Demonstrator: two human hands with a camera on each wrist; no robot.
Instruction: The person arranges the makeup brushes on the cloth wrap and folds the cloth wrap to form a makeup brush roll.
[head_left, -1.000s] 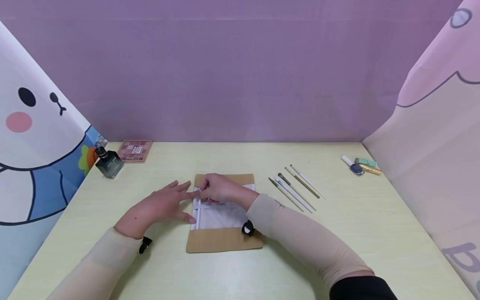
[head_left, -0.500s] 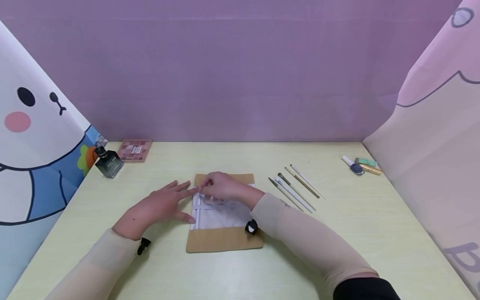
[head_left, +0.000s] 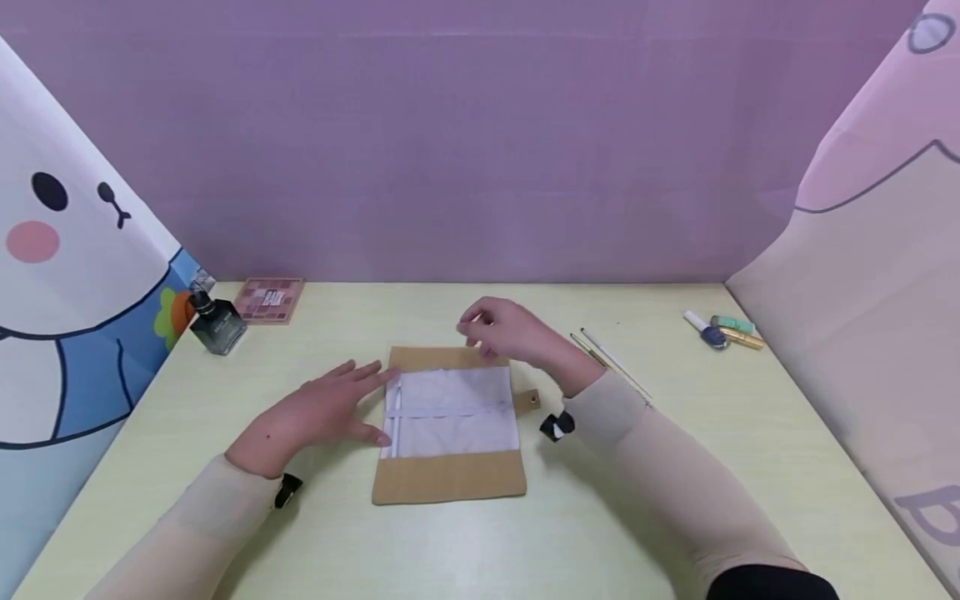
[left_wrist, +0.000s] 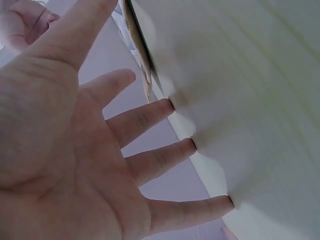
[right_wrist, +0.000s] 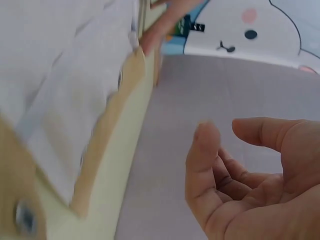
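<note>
A brown brush roll (head_left: 450,479) lies unfolded on the table, with a white pocket panel (head_left: 457,433) and a snap strap (head_left: 527,401) at its right. A slim white brush handle (head_left: 398,429) stands upright in the panel's left end. My left hand (head_left: 322,412) rests with spread fingers at the roll's left edge, thumb and index finger touching it. Above the roll's top right, my right hand (head_left: 510,333) is raised with loosely bent fingers. In the right wrist view, that hand (right_wrist: 250,185) has thumb and index finger apart, nothing between them.
Right of the roll lie a gold brush (head_left: 588,348) and a white brush (head_left: 600,347); my right forearm hides others. A perfume bottle (head_left: 217,327) and a palette (head_left: 270,301) are back left. Nail polish (head_left: 708,333) and small tubes (head_left: 741,337) lie far right.
My right hand has left the top of the white handle and moved right and away from me, baring the panel and strap. The left hand has stayed in place.
</note>
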